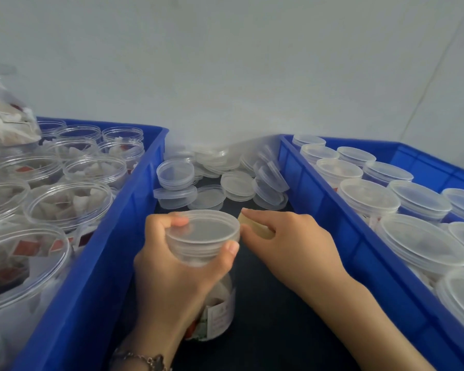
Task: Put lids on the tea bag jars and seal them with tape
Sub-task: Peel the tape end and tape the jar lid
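Note:
A clear jar of tea bags point(220, 309) stands on the dark table between two blue crates, with a clear lid point(202, 231) on its mouth. My left hand point(172, 271) grips the lid and the jar's neck, thumb at the near side and fingers on the far rim. My right hand point(287, 236) sits just right of the lid and holds a small roll of yellowish tape point(255, 223), its edge close to the lid's rim.
The left blue crate point(113, 236) holds several open jars of tea bags point(70, 207). The right blue crate point(332, 210) holds several lidded jars point(367, 196). A heap of loose clear lids point(220, 180) lies at the back by the white wall.

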A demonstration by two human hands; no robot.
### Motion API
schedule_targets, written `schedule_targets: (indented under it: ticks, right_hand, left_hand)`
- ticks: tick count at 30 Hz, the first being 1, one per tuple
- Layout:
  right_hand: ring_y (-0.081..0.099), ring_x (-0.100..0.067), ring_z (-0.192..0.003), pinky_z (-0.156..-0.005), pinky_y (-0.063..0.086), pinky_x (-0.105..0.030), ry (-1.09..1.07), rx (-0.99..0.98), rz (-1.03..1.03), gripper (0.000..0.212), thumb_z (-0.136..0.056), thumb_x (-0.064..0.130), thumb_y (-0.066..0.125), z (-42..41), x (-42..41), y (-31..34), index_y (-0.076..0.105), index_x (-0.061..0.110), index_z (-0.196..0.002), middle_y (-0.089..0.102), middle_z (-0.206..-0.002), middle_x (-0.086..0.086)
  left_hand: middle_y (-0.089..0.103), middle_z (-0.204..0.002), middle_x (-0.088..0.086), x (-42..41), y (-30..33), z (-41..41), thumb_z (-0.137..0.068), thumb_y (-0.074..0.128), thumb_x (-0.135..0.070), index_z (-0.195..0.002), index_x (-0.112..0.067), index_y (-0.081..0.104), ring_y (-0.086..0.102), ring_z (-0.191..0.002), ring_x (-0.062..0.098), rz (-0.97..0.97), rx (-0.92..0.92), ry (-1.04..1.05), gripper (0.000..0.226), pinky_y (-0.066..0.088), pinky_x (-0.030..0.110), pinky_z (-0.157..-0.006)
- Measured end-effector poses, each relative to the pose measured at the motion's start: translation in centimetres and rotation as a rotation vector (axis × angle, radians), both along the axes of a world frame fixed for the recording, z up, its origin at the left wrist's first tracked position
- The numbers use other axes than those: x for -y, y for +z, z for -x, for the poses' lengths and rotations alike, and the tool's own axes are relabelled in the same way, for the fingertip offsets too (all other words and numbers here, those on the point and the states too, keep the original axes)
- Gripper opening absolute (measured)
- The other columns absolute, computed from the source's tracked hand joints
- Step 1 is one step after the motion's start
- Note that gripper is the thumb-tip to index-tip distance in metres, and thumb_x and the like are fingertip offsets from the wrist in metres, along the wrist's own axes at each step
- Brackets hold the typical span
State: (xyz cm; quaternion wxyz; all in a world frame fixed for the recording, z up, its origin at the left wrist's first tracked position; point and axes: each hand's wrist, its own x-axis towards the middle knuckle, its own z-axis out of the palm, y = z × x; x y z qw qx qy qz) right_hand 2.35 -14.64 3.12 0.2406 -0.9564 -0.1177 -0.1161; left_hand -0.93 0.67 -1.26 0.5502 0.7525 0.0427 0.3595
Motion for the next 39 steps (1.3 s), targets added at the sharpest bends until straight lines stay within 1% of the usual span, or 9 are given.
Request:
schedule_targets:
  ticks: [6,12,17,25,32,33,35,37,39]
  right_hand:
    - [0.049,0.002,-0.066,-0.051,0.042,-0.025,0.007,-0.009,-0.132,0.036,-0.083,0.059,0.047,-0.5,-0.2,-0.5,0.053,0.038,-0.111,0.056,-0.069,0.022]
    - [0.057,-0.014,-0.065,-0.06,0.051,-0.032,-0.032,-0.031,-0.169,0.042,-0.077,0.061,0.045,-1.2,-1.0,-0.5,0.056,0.033,-0.106,0.062,-0.073,0.01]
    - [0.056,-0.015,-0.063,-0.056,0.049,-0.031,-0.041,-0.079,-0.179,0.038,-0.075,0.06,0.044,-2.1,-1.3,-0.9,0.063,0.031,-0.091,0.061,-0.069,0.007]
    - [0.064,-0.012,-0.082,-0.072,0.056,-0.039,-0.01,-0.1,-0.246,0.034,-0.073,0.064,0.048,-2.7,-1.7,-1.6,0.056,0.046,-0.1,0.068,-0.09,0.014]
    - [0.063,-0.019,-0.078,-0.069,0.051,-0.039,-0.06,-0.191,-0.214,0.028,-0.083,0.047,0.049,-5.4,-3.5,-2.0,0.061,0.023,-0.076,0.066,-0.074,0.006]
    - [0.062,-0.018,-0.079,-0.069,0.05,-0.038,-0.02,-0.196,-0.202,0.021,-0.084,0.049,0.048,-5.7,-4.0,-2.2,0.058,0.032,-0.076,0.064,-0.077,0.008]
    - [0.061,-0.015,-0.084,-0.072,0.051,-0.035,0.056,-0.162,-0.142,0.021,-0.085,0.054,0.046,-6.6,-4.5,-2.2,0.056,0.047,-0.102,0.065,-0.088,0.01]
    - [0.061,-0.02,-0.09,-0.073,0.049,-0.035,0.058,-0.181,-0.012,0.039,-0.087,0.054,0.047,-6.9,-4.2,-2.7,0.042,0.046,-0.125,0.065,-0.1,0.004]
    - [0.06,-0.02,-0.09,-0.067,0.045,-0.032,0.076,-0.151,0.164,0.032,-0.089,0.043,0.052,-6.8,-3.5,-3.6,0.043,0.036,-0.119,0.064,-0.101,0.002]
  left_hand:
    - [0.053,-0.096,-0.027,0.9,0.0,0.5,-0.036,0.062,-0.07,-0.089,-0.037,0.041,0.054,-0.082,-0.015,-0.034,0.022,0.087,0.066,0.039,0.006,-0.061]
    - [0.047,-0.102,-0.032,1.0,0.0,0.1,-0.041,0.063,-0.068,-0.095,-0.029,0.041,0.05,-0.085,-0.018,-0.091,0.092,0.102,0.07,0.038,-0.001,-0.065]
    - [0.05,-0.111,-0.014,1.0,-0.6,-0.3,-0.045,0.073,-0.063,-0.098,-0.024,0.043,0.046,-0.089,-0.009,-0.15,0.149,0.117,0.072,0.034,-0.006,-0.072]
    - [0.057,-0.117,0.002,1.6,-1.2,0.1,-0.05,0.067,-0.061,-0.1,-0.019,0.041,0.055,-0.094,0.01,-0.202,0.194,0.181,0.07,0.049,0.027,-0.074]
    - [0.061,-0.116,0.005,2.9,-1.5,1.1,-0.053,0.073,-0.058,-0.099,-0.011,0.049,0.06,-0.093,0.004,-0.213,0.273,0.065,0.07,0.052,0.019,-0.072]
    - [0.063,-0.114,0.008,3.0,-1.8,1.2,-0.055,0.075,-0.057,-0.098,-0.006,0.052,0.063,-0.093,0.008,-0.218,0.284,0.052,0.07,0.053,0.022,-0.071]
    - [0.065,-0.112,0.01,2.8,-1.9,0.8,-0.055,0.076,-0.057,-0.096,-0.004,0.053,0.064,-0.093,0.01,-0.217,0.296,0.044,0.071,0.054,0.023,-0.069]
    - [0.064,-0.113,0.01,2.6,-1.6,0.5,-0.054,0.075,-0.059,-0.097,-0.006,0.052,0.063,-0.094,0.007,-0.221,0.288,0.046,0.072,0.053,0.02,-0.069]
    - [0.065,-0.112,0.011,2.7,-1.7,0.5,-0.053,0.075,-0.059,-0.094,-0.001,0.055,0.062,-0.093,0.007,-0.222,0.279,0.048,0.074,0.053,0.021,-0.068]
